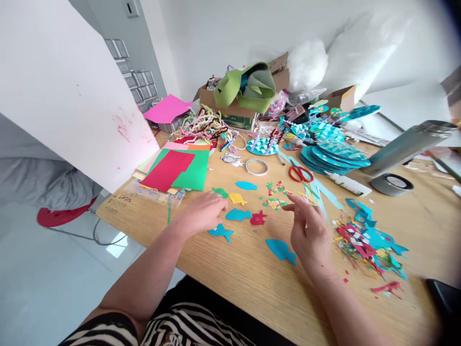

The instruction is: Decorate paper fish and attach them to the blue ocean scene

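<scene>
My left hand (206,212) rests low over the table among paper fish, fingers loosely bent and nothing visible in them. Its fingertips are by a green fish (220,192), a blue fish (238,215) and another blue fish (221,232), which it partly covers. Close by lie a yellow fish (237,198), a red fish (258,218) and a smaller blue shape (246,185). My right hand (310,228) hovers with its index finger stretched left, near a pile of tiny coloured paper bits (275,203). Below that finger lies a large blue fish (281,251).
Red-handled scissors (300,174), a tape roll (257,166) and a glue bottle (348,184) lie farther back. Paper scraps (363,240) are heaped at right. Coloured sheets (169,170) are stacked at left. A steel flask (406,146) stands beside blue discs (331,158).
</scene>
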A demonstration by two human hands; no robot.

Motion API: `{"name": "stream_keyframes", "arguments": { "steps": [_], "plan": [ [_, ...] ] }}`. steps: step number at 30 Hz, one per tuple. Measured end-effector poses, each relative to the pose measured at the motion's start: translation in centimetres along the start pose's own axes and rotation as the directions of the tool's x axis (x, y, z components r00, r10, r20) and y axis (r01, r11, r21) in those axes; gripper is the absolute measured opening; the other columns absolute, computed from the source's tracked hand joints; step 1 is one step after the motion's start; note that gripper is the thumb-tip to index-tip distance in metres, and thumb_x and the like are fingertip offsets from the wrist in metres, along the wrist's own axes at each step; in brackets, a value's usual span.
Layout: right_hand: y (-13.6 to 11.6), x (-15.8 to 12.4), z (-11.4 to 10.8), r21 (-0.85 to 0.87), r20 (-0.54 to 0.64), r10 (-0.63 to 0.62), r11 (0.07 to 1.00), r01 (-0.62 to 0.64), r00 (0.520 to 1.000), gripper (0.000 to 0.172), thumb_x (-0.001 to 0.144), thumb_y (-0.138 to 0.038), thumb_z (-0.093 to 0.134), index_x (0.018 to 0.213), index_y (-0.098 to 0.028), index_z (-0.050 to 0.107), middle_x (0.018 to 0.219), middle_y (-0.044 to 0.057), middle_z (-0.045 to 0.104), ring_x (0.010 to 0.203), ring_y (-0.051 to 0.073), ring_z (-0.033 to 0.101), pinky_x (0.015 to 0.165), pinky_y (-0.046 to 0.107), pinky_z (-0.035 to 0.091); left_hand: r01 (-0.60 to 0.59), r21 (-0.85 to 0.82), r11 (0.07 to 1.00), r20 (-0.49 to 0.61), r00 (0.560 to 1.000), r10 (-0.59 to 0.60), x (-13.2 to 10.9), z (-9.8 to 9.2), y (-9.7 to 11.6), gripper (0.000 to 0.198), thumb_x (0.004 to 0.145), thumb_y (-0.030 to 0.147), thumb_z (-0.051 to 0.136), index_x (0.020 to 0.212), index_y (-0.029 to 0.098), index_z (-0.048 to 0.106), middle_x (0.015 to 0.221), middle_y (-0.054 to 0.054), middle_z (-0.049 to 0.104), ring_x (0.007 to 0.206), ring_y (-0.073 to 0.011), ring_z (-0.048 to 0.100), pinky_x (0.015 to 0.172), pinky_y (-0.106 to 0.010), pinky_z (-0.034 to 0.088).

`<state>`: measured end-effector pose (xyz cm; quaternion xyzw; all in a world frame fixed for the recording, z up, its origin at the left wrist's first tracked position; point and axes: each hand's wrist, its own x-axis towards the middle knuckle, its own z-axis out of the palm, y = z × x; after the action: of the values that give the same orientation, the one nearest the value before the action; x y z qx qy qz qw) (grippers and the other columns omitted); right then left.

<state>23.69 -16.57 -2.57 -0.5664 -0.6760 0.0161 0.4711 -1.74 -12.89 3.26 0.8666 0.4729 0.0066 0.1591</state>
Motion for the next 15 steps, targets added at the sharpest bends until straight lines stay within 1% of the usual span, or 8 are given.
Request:
{"name": "stream_keyframes", "arguments": {
  "steps": [1, 3, 5, 6, 8, 12, 13, 15],
  "plan": [
    [-0.2, -0.1, -0.1, 0.012, -0.028, 0.007, 1.000, -0.006, 1.000, 0.034, 0.095, -0.022, 0.039, 0.125, -0.023, 0.054, 0.090, 0.006, 0.067, 0.087, 0.020, 0.061, 0.082, 0.040, 0.047, -0.003, 0.007, 1.000, 0.018, 1.000, 0.003, -0.9, 0.3, -0.2, 0.022, 0.073, 0.012, 0.062, 0.095, 0.019, 0.062, 0.103, -0.006, 0.065, 0.106, -0.0241, 0.057, 0.092, -0.034, 0.042],
    [-0.5, -0.2, -0.2, 0.043, -0.084, 0.019, 0.999, -0.015, 0.996, 0.040, 0.094, -0.021, 0.041, 0.135, -0.022, 0.044, 0.090, 0.006, 0.067, 0.085, 0.020, 0.063, 0.083, 0.041, 0.048, 0.039, -0.003, 0.999, 0.024, 0.999, -0.039, -2.4, 1.1, -0.7, 0.027, 0.074, 0.015, 0.063, 0.100, 0.020, 0.059, 0.109, -0.006, 0.063, 0.108, -0.0235, 0.055, 0.091, -0.034, 0.042],
    [-0.8, -0.3, -0.3, 0.069, -0.115, 0.027, 0.997, -0.019, 0.993, 0.045, 0.094, -0.021, 0.043, 0.138, -0.020, 0.037, 0.087, 0.006, 0.068, 0.083, 0.019, 0.065, 0.082, 0.040, 0.048, 0.081, -0.033, 0.996, 0.015, 0.997, -0.081, -3.2, 1.8, -1.1, 0.027, 0.074, 0.018, 0.064, 0.100, 0.020, 0.058, 0.109, -0.006, 0.061, 0.107, -0.0228, 0.055, 0.089, -0.033, 0.042],
    [-0.9, -0.3, -0.3, 0.067, -0.119, 0.030, 0.998, -0.022, 0.992, 0.045, 0.093, -0.021, 0.044, 0.137, -0.019, 0.036, 0.086, 0.006, 0.068, 0.083, 0.019, 0.065, 0.082, 0.040, 0.048, 0.098, -0.053, 0.994, 0.011, 0.995, -0.098, -3.4, 2.1, -1.1, 0.026, 0.074, 0.018, 0.064, 0.099, 0.020, 0.057, 0.108, -0.005, 0.060, 0.106, -0.0224, 0.055, 0.088, -0.032, 0.043],
    [-1.0, -0.3, -0.3, 0.038, -0.115, 0.033, 0.999, -0.029, 0.993, 0.038, 0.093, -0.022, 0.045, 0.131, -0.018, 0.042, 0.087, 0.006, 0.069, 0.085, 0.020, 0.065, 0.081, 0.039, 0.049, 0.123, -0.096, 0.988, 0.005, 0.992, -0.123, -3.4, 2.5, -1.1, 0.025, 0.073, 0.018, 0.064, 0.097, 0.019, 0.057, 0.105, -0.005, 0.059, 0.103, -0.0216, 0.054, 0.086, -0.031, 0.043],
    [-1.1, -0.1, -0.4, 0.017, -0.105, -0.004, 1.000, 0.006, 0.994, 0.018, 0.093, -0.025, 0.047, 0.108, -0.019, 0.055, 0.088, 0.007, 0.071, 0.090, 0.020, 0.065, 0.081, 0.037, 0.050, 0.139, -0.158, 0.978, 0.020, 0.990, -0.137, -2.8, 2.5, -1.3, 0.022, 0.068, 0.014, 0.067, 0.086, 0.018, 0.056, 0.094, -0.003, 0.059, 0.096, -0.0200, 0.054, 0.080, -0.028, 0.043],
    [-1.2, -0.1, -0.4, 0.024, -0.101, -0.009, 1.000, 0.012, 0.995, 0.015, 0.093, -0.026, 0.048, 0.102, -0.019, 0.057, 0.088, 0.007, 0.071, 0.089, 0.020, 0.066, 0.079, 0.036, 0.050, 0.136, -0.169, 0.976, 0.021, 0.991, -0.135, -2.7, 2.5, -1.4, 0.022, 0.066, 0.014, 0.068, 0.084, 0.018, 0.055, 0.092, -0.003, 0.058, 0.095, -0.0197, 0.053, 0.079, -0.028, 0.043],
    [-1.4, -0.1, -0.5, 0.047, -0.081, 0.026, 0.999, -0.023, 0.996, 0.014, 0.092, -0.029, 0.049, 0.096, -0.020, 0.059, 0.087, 0.007, 0.071, 0.085, 0.020, 0.066, 0.073, 0.033, 0.052, 0.131, -0.200, 0.971, 0.004, 0.991, -0.133, -2.7, 2.6, -1.7, 0.021, 0.065, 0.014, 0.067, 0.081, 0.019, 0.054, 0.090, -0.002, 0.058, 0.092, -0.0189, 0.053, 0.077, -0.027, 0.042]
  ]
}}
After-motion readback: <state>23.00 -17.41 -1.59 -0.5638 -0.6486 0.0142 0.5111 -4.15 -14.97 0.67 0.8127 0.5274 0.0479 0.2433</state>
